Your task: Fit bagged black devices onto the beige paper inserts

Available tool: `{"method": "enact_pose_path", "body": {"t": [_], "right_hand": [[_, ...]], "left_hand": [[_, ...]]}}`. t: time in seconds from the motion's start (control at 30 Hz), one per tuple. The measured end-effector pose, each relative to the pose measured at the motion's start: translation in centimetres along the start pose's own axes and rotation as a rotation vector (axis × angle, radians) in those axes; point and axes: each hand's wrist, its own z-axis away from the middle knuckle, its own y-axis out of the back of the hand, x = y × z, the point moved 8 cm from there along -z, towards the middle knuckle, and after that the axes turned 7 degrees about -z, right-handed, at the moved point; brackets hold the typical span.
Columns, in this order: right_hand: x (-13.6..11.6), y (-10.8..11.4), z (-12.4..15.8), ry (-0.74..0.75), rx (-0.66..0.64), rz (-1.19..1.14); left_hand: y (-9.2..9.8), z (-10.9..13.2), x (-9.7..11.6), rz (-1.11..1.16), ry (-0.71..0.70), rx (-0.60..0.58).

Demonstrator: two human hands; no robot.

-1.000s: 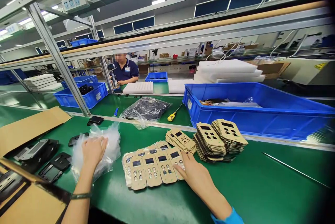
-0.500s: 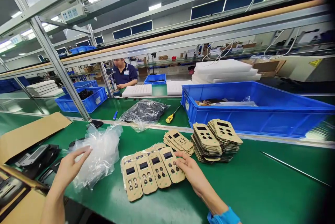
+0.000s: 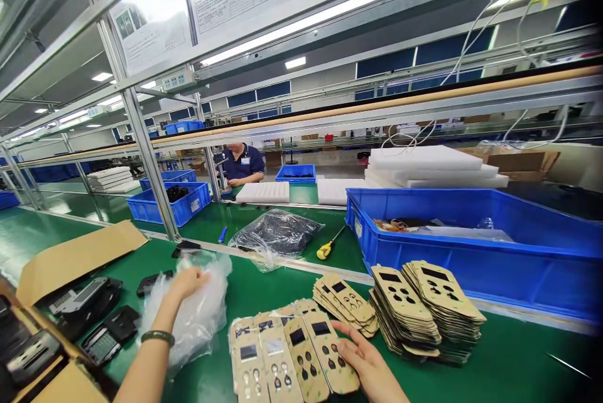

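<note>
My left hand (image 3: 187, 282) is closed on a clear plastic bag at the top of a crumpled heap of plastic bags (image 3: 200, 321); its fingertips are partly hidden. With fingers curled round its right edge, my right hand (image 3: 365, 356) grips the rightmost tan panel (image 3: 331, 362), which has a dark window and round holes. More such panels (image 3: 277, 368) lie side by side and overlapping to its left, some under clear film. Behind and right of my right hand are a fanned pile of panels (image 3: 346, 302) and two tall stacks of panels (image 3: 405, 315).
A large blue bin (image 3: 471, 258) stands behind the stacks. Beyond the metal strip lie a yellow screwdriver (image 3: 325, 249) and a bagged dark bundle (image 3: 280, 233). Black housings (image 3: 87, 302) and cardboard (image 3: 80, 258) occupy the left. A co-worker (image 3: 244, 164) sits across the line.
My left hand has moved right and away from me, from beside the plastic bags onto them, and its fingers have closed. My right hand stays at the rightmost panel. The view has shifted.
</note>
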Motion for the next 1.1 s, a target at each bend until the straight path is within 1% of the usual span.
{"method": "enact_pose_path", "body": {"t": [0.03,0.07,0.1,0.13,0.17,0.23,0.3,0.33,0.37,0.4,0.43,0.47,0.5,0.6,0.67,0.73,0.77,0.8,0.83,0.9,0.97,1.03,1.07,1.1], "right_hand": [[0.1,0.0,0.0,-0.001,-0.003,-0.002],[0.1,0.1,0.0,-0.005,-0.007,-0.006],[0.0,0.1,0.0,-0.010,-0.014,-0.013],[0.0,0.0,0.1,-0.015,-0.024,-0.021],[-0.1,0.0,0.1,-0.023,-0.039,-0.029],[-0.4,-0.4,0.3,-0.048,-0.084,-0.026],[-0.9,-1.0,0.6,-0.068,-0.141,0.000],[-1.1,-1.3,0.9,-0.072,-0.167,0.014],[-1.4,-1.6,1.1,-0.071,-0.186,0.026],[-1.6,-1.8,1.2,-0.069,-0.194,0.033],[-1.8,-2.0,1.4,-0.066,-0.194,0.037],[-2.0,-2.2,1.5,-0.066,-0.190,0.042],[-2.1,-2.4,1.6,-0.065,-0.183,0.046],[-2.5,-3.1,2.0,-0.046,-0.188,0.052],[-2.8,-4.2,2.6,-0.035,-0.268,0.037],[-3.0,-5.2,3.3,-0.044,-0.380,0.012],[-3.0,-5.5,3.6,-0.060,-0.418,-0.001],[-3.0,-5.5,3.6,-0.070,-0.421,-0.006],[-3.0,-5.1,3.4,-0.068,-0.385,-0.004],[-3.3,-3.5,2.5,-0.017,-0.243,0.016],[-4.3,-1.4,1.6,0.098,-0.067,0.052],[-5.4,0.3,1.2,0.226,0.079,0.081],[-5.9,0.8,1.2,0.294,0.130,0.121],[-6.4,0.8,1.4,0.356,0.146,0.185]], "left_hand": [[-1.2,-0.4,-0.1,0.014,-0.005,-0.046],[-2.0,-0.6,-0.3,0.031,-0.013,-0.080],[-2.3,-0.6,-0.4,0.052,-0.029,-0.099],[-2.1,-0.3,-0.6,0.076,-0.053,-0.104],[-1.5,0.3,-0.7,0.103,-0.081,-0.092],[0.5,2.1,-0.8,0.153,-0.134,-0.012],[2.7,4.4,-0.6,0.194,-0.155,0.124],[3.3,5.7,-0.2,0.216,-0.162,0.187],[3.5,6.8,0.6,0.242,-0.181,0.228],[3.2,7.8,1.8,0.272,-0.214,0.242],[2.5,8.8,3.3,0.302,-0.264,0.230],[1.4,9.6,5.2,0.339,-0.334,0.188],[0.1,10.3,7.2,0.383,-0.416,0.118],[-3.5,12.4,13.3,0.580,-0.635,-0.159],[-4.9,13.3,16.1,0.730,-0.708,-0.323],[-5.5,13.8,17.8,0.828,-0.738,-0.433],[-5.7,14.1,18.3,0.861,-0.751,-0.483],[-5.8,14.4,18.6,0.889,-0.764,-0.535],[-5.9,14.8,18.8,0.926,-0.772,-0.593],[-6.0,15.6,18.7,1.000,-0.778,-0.690],[-6.1,16.1,18.1,1.097,-0.742,-0.753],[-6.2,16.3,17.5,1.201,-0.677,-0.786],[-6.2,16.3,17.3,1.246,-0.641,-0.788],[-6.1,16.3,17.2,1.280,-0.613,-0.779]]}}
